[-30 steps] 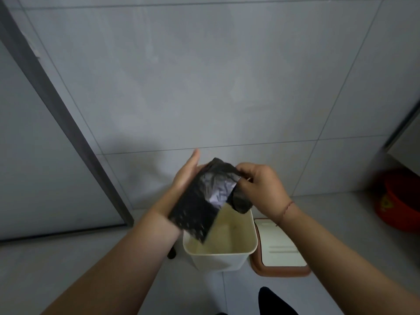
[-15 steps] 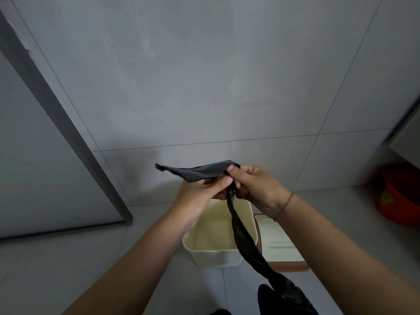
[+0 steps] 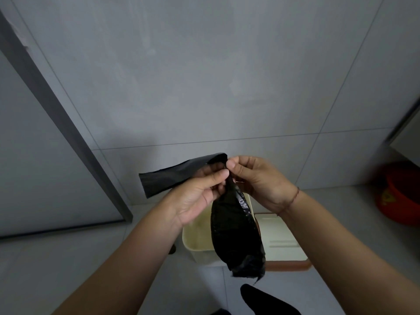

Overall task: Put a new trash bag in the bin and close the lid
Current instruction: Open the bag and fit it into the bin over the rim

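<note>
A black trash bag [image 3: 236, 233] is pinched between both hands above the open cream bin [image 3: 197, 242]. My left hand [image 3: 200, 194] grips it at the fold, with one flat strip sticking out to the left. My right hand [image 3: 254, 178] pinches the same spot from the right. The longer part of the bag hangs down over the bin's right side. The bin's lid [image 3: 281, 242], cream with a brown rim, lies open on the floor to the right of the bin.
A grey tiled wall stands just behind the bin. A dark door frame [image 3: 56, 114] runs diagonally at left. A red basin [image 3: 400, 192] sits on the floor at far right. A dark foot [image 3: 266, 301] shows at the bottom.
The folded bag has come apart into a strip held out left and a hanging part. Since half a second ago the hanging part has spread wider and both hands have stayed above the bin.
</note>
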Tool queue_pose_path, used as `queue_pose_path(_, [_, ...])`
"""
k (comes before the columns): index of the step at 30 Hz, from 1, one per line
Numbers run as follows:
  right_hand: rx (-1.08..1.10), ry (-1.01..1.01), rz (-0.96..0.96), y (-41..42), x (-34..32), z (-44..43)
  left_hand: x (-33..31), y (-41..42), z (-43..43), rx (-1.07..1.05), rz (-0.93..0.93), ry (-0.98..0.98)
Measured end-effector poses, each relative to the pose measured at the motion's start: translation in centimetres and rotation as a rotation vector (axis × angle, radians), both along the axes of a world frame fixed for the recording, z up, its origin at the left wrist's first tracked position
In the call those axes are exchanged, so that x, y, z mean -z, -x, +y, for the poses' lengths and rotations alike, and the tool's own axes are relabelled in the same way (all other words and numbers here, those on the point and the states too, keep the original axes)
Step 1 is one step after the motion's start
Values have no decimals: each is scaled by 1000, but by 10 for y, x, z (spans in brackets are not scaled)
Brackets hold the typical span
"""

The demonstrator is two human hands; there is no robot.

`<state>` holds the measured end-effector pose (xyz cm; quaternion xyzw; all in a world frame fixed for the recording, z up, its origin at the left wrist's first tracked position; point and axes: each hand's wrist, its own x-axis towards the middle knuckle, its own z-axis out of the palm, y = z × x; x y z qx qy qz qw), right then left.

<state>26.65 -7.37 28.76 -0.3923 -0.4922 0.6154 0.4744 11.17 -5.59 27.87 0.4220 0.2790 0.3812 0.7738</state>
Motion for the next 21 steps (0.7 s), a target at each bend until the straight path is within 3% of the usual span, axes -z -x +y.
queue_pose_path(6, [-32, 37, 74, 0, -1, -2, -7, 2, 1, 28, -29, -27])
queue_pose_path(11, [-34, 16, 19, 2, -3, -4, -9, 2, 1, 39, 100, -56])
queue_pose_path(14, [-23, -4, -24, 2, -8, -4, -9, 3, 0, 37, 1, -11])
queue_pose_path(17, [27, 40, 83, -4, -12, -3, -11, 6, 3, -17, -124, 56])
queue_pose_path(21, [105, 40, 58, -4, -12, -4, -9, 8, 7, -104, -108, 12])
